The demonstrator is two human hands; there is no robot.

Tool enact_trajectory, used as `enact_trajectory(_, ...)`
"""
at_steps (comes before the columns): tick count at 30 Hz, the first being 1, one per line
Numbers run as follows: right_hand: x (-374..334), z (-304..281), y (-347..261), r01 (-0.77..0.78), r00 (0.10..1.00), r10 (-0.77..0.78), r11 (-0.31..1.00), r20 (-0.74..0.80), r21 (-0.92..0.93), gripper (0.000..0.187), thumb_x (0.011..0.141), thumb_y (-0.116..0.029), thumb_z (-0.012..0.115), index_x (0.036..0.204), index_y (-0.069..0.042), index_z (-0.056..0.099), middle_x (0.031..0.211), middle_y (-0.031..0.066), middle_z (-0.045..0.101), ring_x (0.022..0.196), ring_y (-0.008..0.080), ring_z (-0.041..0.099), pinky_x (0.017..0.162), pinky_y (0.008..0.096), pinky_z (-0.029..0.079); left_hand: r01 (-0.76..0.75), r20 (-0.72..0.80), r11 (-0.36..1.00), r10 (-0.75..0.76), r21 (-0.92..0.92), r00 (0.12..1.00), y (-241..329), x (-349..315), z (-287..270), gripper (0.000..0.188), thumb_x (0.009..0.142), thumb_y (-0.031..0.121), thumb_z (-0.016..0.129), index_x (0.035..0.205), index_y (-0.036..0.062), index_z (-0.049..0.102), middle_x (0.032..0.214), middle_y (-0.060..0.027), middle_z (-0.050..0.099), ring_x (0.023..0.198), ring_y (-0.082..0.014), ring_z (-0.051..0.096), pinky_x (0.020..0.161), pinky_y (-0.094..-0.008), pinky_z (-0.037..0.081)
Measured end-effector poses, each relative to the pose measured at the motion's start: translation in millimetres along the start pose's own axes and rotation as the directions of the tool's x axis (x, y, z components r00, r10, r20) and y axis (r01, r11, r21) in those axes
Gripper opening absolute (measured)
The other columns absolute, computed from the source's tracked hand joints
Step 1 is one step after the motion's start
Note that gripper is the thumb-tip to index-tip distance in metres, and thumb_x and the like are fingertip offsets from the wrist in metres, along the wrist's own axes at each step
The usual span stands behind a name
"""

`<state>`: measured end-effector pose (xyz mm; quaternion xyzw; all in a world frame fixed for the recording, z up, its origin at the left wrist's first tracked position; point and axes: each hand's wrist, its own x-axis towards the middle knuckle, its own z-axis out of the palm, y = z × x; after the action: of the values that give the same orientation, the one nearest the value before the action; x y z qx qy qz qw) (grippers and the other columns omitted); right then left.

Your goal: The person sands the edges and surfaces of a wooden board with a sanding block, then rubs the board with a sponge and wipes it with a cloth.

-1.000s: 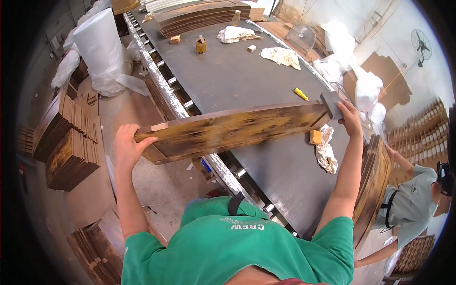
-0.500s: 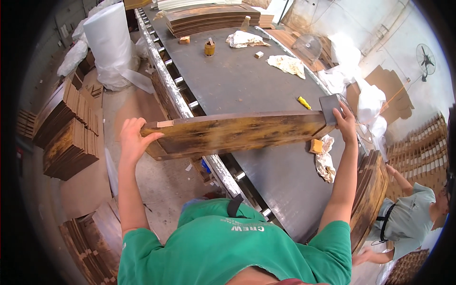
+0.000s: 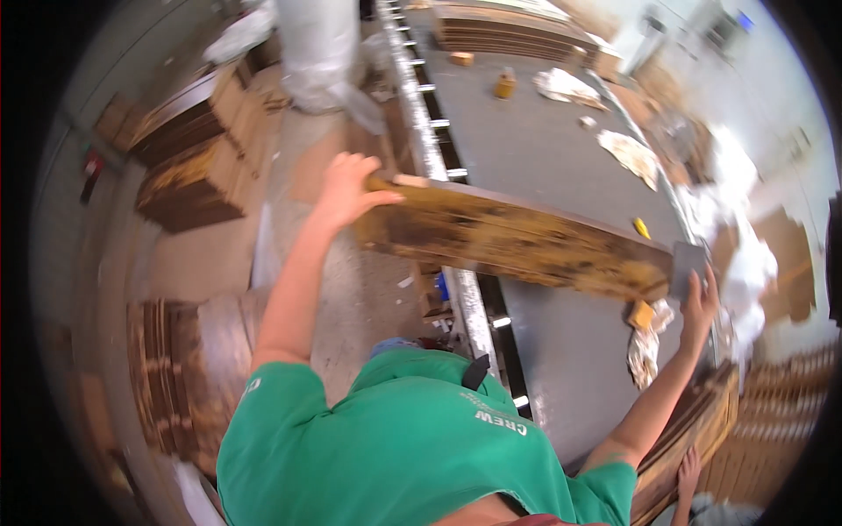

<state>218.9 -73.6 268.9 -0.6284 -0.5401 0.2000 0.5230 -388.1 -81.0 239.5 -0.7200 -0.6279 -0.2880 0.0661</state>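
Observation:
A long, brown-stained wooden panel with dark blotches hangs across the edge of the dark worktable, its right end lower than its left. My left hand grips the left end, with the thumb along the near face and the fingers over the top. My right hand is closed on a flat grey block, which sits against the panel's right end. The block looks like a sanding block. Whether those fingers also touch the panel is hidden.
On the worktable lie a tan sponge block, crumpled rags, a yellow-handled tool and a small yellow pot. Stacked panels stand at its far end. Another person's hand rests by panels at lower right.
The view has swung, so the scene sits differently in the picture. The panel has gone from nearly level to sloping down rightward. Both hands keep their grips; the other person is mostly out of view.

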Motion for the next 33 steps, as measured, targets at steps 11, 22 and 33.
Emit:
enact_trajectory(11,-143.9,235.2,-78.4,0.019,0.939,-0.188,0.863,0.287,0.505,0.042,0.09,-0.012,0.064,0.126,0.003,0.046,0.108,0.0051,0.059,0.096,0.0099,0.053,0.085,0.0227,0.041,-0.073,0.054,0.994,0.069,0.077,0.996,-14.1,6.6,-0.2,0.057,0.061,0.051,0.079,0.089,0.0066,0.056,0.082,-0.0099,0.054,0.082,-0.0304,0.049,0.073,-0.0392,0.043)
enact_trajectory(22,-213.4,342.5,-146.9,0.092,0.983,-0.15,0.904,0.108,0.418,0.047,0.085,-0.012,0.068,0.124,0.004,0.048,0.108,0.0144,0.061,0.096,0.0183,0.059,0.085,0.0292,0.046,-0.048,0.173,0.925,0.121,-0.376,0.977,-35.8,9.5,-25.8,0.048,0.066,0.016,0.079,0.108,0.0105,0.056,0.097,-0.0094,0.056,0.089,-0.029,0.056,0.077,-0.039,0.047)
enact_trajectory(33,-236.7,360.3,-171.0,0.08,0.959,-0.021,0.977,-0.284,0.198,0.046,0.086,-0.007,0.065,0.126,0.006,0.047,0.106,0.0134,0.062,0.092,0.0169,0.06,0.079,0.0285,0.049,-0.04,0.176,0.659,0.258,-0.751,0.95,-78.8,4.5,-5.6,0.026,0.069,0.014,0.08,0.085,0.0021,0.064,0.079,-0.0078,0.062,0.066,-0.0203,0.061,0.059,-0.0302,0.048)
